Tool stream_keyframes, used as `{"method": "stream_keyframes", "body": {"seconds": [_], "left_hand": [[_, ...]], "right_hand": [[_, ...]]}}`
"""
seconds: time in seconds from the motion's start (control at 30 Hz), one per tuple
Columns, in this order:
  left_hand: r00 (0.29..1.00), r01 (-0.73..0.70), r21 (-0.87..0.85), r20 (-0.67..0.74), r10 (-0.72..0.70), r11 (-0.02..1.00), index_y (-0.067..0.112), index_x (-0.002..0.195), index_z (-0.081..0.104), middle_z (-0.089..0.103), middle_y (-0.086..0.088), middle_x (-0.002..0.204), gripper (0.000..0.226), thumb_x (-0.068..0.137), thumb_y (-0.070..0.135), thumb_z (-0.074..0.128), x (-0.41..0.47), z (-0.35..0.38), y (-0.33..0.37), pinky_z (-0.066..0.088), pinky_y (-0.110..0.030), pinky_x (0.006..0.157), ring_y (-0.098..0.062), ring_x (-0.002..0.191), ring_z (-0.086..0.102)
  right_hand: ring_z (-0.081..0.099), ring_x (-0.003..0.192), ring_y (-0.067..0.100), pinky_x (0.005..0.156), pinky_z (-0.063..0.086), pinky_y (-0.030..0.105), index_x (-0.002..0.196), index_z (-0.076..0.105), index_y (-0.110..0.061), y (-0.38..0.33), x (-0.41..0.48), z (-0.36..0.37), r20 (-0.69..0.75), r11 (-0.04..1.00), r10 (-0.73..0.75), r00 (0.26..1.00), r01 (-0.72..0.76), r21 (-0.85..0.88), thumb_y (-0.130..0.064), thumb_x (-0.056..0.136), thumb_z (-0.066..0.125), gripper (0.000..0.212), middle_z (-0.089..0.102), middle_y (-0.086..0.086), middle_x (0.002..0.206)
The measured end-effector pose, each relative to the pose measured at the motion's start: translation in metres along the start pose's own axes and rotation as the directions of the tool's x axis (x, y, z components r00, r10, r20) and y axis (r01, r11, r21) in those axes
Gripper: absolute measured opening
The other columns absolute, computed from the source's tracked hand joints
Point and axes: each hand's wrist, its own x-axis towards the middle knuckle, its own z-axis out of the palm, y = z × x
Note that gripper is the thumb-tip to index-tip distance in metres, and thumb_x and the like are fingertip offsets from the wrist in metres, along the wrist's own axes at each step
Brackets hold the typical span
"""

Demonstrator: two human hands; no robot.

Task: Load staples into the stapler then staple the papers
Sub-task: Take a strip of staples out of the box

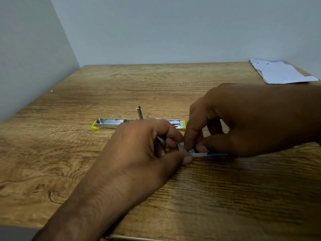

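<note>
A yellow stapler (111, 123) lies flat and swung fully open on the wooden table (121, 84), its metal staple channel facing up. In front of it my left hand (147, 148) and my right hand (234, 122) meet over a small white and blue staple box (199, 154). Both hands pinch the box, which rests low on the table and is mostly hidden by my fingers. A white flap of the box curls up between my fingertips. The papers (281, 72) lie at the far right corner of the table.
Grey walls close off the table at the back and on the left. A tiny speck (52, 91) lies near the left wall. The table's front edge runs along the bottom of the view.
</note>
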Motion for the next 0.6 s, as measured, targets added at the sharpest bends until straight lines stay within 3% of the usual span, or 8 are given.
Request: {"method": "stream_keyframes", "body": {"seconds": [0.27,0.6], "left_hand": [[1.000,-0.003,-0.001,0.007,0.003,1.000,0.033,0.082,0.078,0.066,0.018,0.062,0.020,0.065,0.037,0.087,-0.0001,-0.0005,0.0010,0.039,-0.015,0.051,0.001,0.046,0.053],[1.000,-0.016,0.024,-0.004,0.017,1.000,0.032,0.079,0.076,0.060,0.024,0.056,0.020,0.064,0.038,0.088,0.0003,0.0009,-0.0005,0.035,-0.010,0.046,0.002,0.044,0.052]], "right_hand": [[0.061,0.071,-0.012,0.057,0.038,-0.001,0.088,0.073,-0.046,-0.0008,0.0036,0.0022,0.010,0.999,0.024,1.000,-0.023,-0.035,-0.046,0.080,0.064,0.012,0.066,-0.030,0.079],[0.057,0.077,-0.010,0.058,0.034,0.011,0.083,0.067,-0.039,-0.0019,0.0049,0.0029,0.054,0.996,0.086,0.995,-0.085,-0.024,-0.035,0.090,0.063,0.009,0.065,-0.018,0.082]]}}
